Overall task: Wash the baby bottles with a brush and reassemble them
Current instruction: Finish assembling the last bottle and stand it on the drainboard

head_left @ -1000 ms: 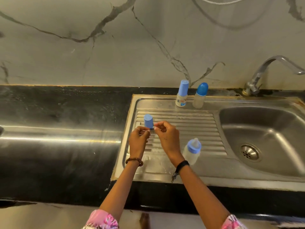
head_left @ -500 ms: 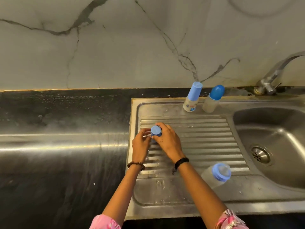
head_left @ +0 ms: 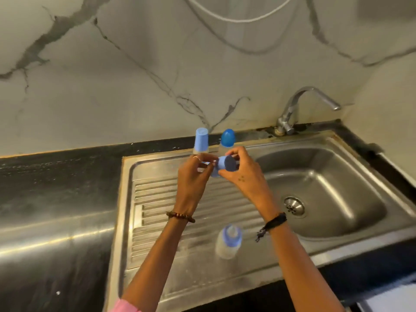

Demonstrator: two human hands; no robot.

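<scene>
Both hands hold a small blue bottle cap [head_left: 222,165] above the ribbed draining board [head_left: 157,206]; its hollow opening faces me. My left hand [head_left: 193,176] pinches it from the left and my right hand [head_left: 243,172] grips it from the right. A clear baby bottle with a blue collar and teat [head_left: 228,240] stands uncapped on the board below my right wrist. Behind my hands stand two capped bottles at the sink's back edge: one with a tall light-blue cap [head_left: 201,140], one with a rounded dark-blue cap [head_left: 227,138]. No brush is in view.
The steel sink basin [head_left: 326,176] with its drain [head_left: 294,207] lies to the right, under a curved tap [head_left: 299,104]. A black counter [head_left: 56,188] stretches left. The marble wall rises behind, with a white cable hanging on it.
My hands have lifted the blue cap up off the draining board and tipped it on its side. The view has shifted, so the sink basin shows more fully.
</scene>
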